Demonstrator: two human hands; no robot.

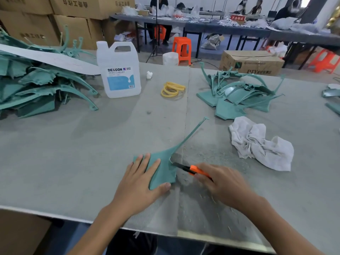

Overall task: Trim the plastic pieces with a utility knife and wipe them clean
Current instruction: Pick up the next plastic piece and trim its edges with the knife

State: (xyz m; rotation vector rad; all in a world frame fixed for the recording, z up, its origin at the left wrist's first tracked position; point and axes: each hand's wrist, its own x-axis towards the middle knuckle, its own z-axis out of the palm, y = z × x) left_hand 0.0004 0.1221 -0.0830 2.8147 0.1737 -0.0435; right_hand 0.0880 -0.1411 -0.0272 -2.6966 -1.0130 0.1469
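A teal plastic piece [165, 168] with a long thin stem lies flat on the grey table near the front edge. My left hand [139, 183] presses down on its wide part, fingers spread over it and thumb at its near corner. My right hand [222, 183] grips an orange utility knife [193, 169], whose blade tip touches the piece's right edge. A crumpled white cloth [261, 144] lies to the right of the piece.
A big heap of teal pieces [40, 85] fills the left side; a smaller pile [239, 94] sits back right. A white DEXCON jug [118, 70] and yellow rubber bands [172, 89] stand mid-table. Shavings litter the table [73, 153] near its front edge.
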